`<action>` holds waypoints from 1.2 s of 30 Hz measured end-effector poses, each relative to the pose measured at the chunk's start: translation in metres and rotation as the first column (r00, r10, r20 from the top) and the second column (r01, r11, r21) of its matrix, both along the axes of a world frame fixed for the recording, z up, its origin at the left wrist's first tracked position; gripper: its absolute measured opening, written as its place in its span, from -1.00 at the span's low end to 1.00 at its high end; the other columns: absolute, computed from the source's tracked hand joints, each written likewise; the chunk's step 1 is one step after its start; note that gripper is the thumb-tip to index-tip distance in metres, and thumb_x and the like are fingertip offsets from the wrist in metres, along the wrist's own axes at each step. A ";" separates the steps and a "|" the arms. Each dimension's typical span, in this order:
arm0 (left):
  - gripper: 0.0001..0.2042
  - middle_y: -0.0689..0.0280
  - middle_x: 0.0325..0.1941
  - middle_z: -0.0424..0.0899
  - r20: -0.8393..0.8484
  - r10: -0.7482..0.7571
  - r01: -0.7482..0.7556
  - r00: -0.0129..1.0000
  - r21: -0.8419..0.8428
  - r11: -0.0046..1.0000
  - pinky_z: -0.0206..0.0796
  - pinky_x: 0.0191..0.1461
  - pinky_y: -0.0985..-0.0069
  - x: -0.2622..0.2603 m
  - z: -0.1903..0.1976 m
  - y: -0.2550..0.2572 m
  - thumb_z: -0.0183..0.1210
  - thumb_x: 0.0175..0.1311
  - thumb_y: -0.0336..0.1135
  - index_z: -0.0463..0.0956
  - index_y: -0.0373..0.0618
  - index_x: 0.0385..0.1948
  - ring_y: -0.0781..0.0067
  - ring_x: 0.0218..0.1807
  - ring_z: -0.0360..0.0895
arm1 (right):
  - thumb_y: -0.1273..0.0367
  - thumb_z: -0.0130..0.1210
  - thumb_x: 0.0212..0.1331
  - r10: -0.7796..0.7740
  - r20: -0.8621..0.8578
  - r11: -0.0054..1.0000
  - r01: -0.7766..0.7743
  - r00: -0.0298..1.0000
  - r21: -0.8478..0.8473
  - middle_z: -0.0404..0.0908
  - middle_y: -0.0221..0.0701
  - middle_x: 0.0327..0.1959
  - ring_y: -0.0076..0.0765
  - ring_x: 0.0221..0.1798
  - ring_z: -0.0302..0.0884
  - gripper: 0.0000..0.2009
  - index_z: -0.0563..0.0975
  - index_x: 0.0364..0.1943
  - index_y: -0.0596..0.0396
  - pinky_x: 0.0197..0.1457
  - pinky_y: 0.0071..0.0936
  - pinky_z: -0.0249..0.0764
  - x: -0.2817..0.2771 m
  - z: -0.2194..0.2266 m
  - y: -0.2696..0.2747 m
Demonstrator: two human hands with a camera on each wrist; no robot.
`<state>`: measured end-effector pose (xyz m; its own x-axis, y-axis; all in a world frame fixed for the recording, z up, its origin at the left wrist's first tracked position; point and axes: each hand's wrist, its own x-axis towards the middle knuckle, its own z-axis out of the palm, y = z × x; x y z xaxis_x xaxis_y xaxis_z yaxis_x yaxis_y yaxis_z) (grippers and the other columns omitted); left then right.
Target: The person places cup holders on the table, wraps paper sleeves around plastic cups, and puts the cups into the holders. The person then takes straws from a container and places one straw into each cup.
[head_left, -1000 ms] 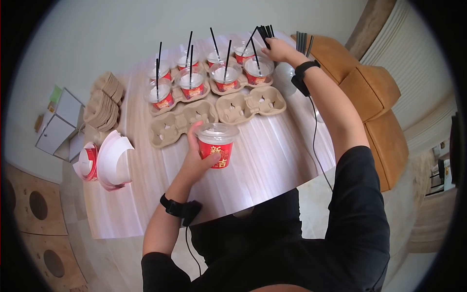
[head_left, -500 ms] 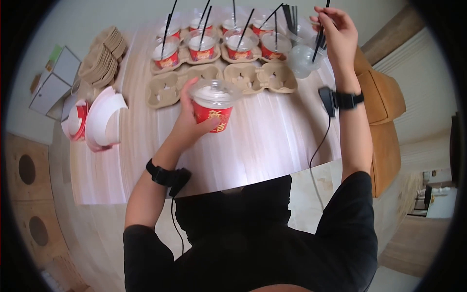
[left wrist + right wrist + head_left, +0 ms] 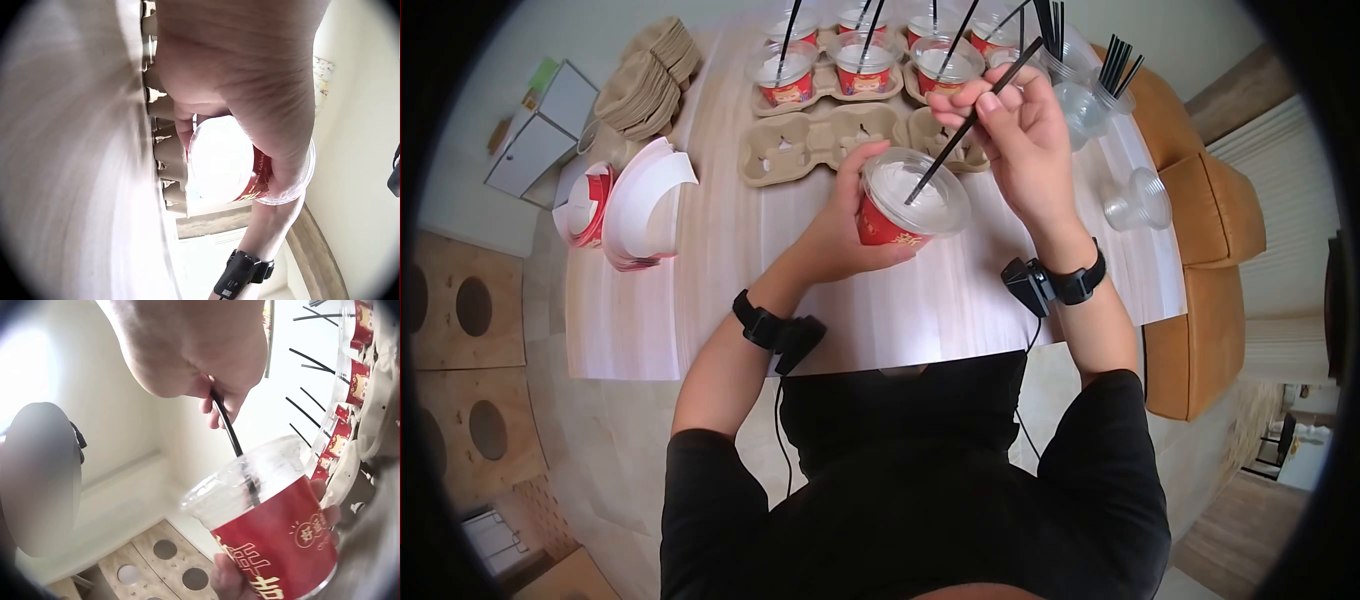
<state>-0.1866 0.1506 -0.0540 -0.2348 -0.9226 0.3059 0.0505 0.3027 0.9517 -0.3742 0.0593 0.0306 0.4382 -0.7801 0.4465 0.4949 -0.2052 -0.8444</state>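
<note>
My left hand (image 3: 840, 225) grips a red paper cup (image 3: 885, 228) with gold characters, tilted above the table. A clear domed lid (image 3: 948, 205) covers it. Between thumb and fingers, my right hand (image 3: 1030, 150) pinches a slanted black straw (image 3: 968, 122) above the cup. In the right wrist view the straw's lower end (image 3: 252, 487) shows through the clear lid, inside the top of the cup (image 3: 281, 534). The left wrist view shows the cup's pale underside (image 3: 219, 162), with the left thumb (image 3: 287, 178) along its red side.
Behind the cup lies a cardboard carrier (image 3: 785, 150) with bare wells. Farther back, several lidded red cups (image 3: 862, 72) with straws sit in carriers. Stacked carriers (image 3: 640, 95) and paper sleeves (image 3: 625, 225) stand left; clear plastic cups (image 3: 1135, 205) and straws (image 3: 1115, 68) are right.
My right hand has come from the straw bunch at the back right to the cup, bringing one straw to its lid. The cup in my left hand now tilts toward that straw.
</note>
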 end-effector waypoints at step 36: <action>-0.73 0.22 -0.37 0.68 -0.082 -0.541 0.486 0.837 0.566 0.666 0.26 -0.44 0.69 0.023 -0.005 -0.007 -0.01 0.35 -0.14 0.48 -0.19 -0.22 0.52 -0.39 0.62 | 0.39 0.40 -0.09 0.079 -0.516 0.964 -0.198 0.853 -0.179 0.47 -0.38 0.02 -0.49 0.00 0.46 -0.31 0.28 0.17 0.06 0.00 -0.54 0.45 0.080 -0.002 -0.054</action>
<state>-0.1635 0.1439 -0.0591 -0.7223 -0.6441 -0.2519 -0.0500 -0.3147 0.9479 -0.2944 0.0055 0.0282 0.7437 -0.6033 0.2879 0.0553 -0.3736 -0.9260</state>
